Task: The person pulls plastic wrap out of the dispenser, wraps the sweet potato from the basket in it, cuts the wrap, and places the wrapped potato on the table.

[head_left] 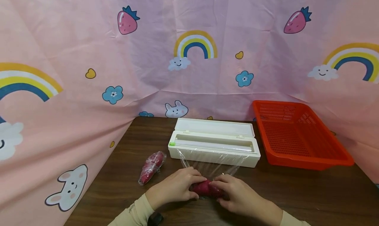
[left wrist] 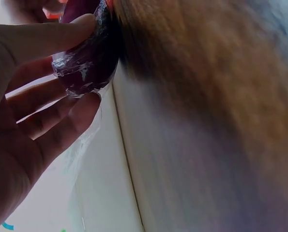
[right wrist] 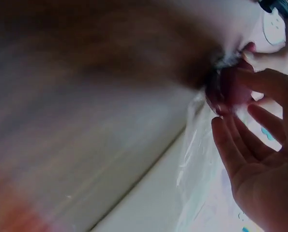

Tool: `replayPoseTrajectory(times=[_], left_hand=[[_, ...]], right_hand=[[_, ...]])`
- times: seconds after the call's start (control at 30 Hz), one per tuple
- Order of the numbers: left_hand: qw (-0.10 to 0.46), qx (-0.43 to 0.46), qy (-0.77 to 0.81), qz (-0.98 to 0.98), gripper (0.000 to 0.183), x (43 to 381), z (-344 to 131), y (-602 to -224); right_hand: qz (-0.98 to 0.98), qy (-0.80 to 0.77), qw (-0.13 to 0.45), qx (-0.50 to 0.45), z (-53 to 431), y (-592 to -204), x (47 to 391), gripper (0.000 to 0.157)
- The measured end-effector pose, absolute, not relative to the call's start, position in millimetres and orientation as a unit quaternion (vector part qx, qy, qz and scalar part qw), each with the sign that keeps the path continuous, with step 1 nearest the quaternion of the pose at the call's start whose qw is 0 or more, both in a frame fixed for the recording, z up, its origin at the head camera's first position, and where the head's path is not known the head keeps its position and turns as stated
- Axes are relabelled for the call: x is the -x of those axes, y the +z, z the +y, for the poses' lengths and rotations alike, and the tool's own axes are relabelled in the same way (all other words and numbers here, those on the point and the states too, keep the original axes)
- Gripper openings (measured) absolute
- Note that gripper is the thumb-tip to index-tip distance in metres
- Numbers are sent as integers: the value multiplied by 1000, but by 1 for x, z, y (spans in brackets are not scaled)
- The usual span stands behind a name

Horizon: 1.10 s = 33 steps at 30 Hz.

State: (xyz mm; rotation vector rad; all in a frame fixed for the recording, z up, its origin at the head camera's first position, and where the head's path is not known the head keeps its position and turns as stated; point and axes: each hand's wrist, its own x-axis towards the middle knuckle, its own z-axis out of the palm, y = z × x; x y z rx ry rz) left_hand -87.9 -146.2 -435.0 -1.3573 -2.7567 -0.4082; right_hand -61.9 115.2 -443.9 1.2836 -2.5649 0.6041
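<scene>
A purple-red sweet potato [head_left: 203,188], partly covered in cling film, lies on the table between both hands. My left hand [head_left: 177,186] grips its left end, thumb on the near side and fingers beyond. At the other end my right hand [head_left: 240,195] holds it with curled fingers. A sheet of clear cling film [head_left: 211,166] stretches from the potato back to a white cling film dispenser [head_left: 213,157], whose lid stands open with the roll inside. In the left wrist view, film clings tightly around the dark potato [left wrist: 88,67]. The right wrist view is blurred.
A second sweet potato [head_left: 152,167], wrapped in film, lies to the left. At the right stands a red plastic basket [head_left: 308,162]. A small black object [head_left: 155,218] lies by the left sleeve. Printed cloth [head_left: 195,78] hangs behind and beside the dark wooden table [head_left: 124,173].
</scene>
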Motion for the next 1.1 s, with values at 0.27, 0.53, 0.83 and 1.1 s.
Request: replayPoseTrajectory(times=[0.27, 0.53, 0.83, 1.1], left_hand=[[37, 464, -145, -873, 50, 90, -145, -439], [1, 447, -170, -878, 50, 91, -145, -440], [-28, 419, -183, -889, 50, 93, -145, -441], [15, 403, -226, -887, 50, 93, -149, -441]], right_hand=[[-882, 151, 96, -435, 112, -444, 58, 60], [-872, 111, 154, -450, 105, -446, 57, 62], [-876, 78, 176, -442, 100, -447, 66, 52], [-889, 111, 123, -427, 97, -440, 81, 43]])
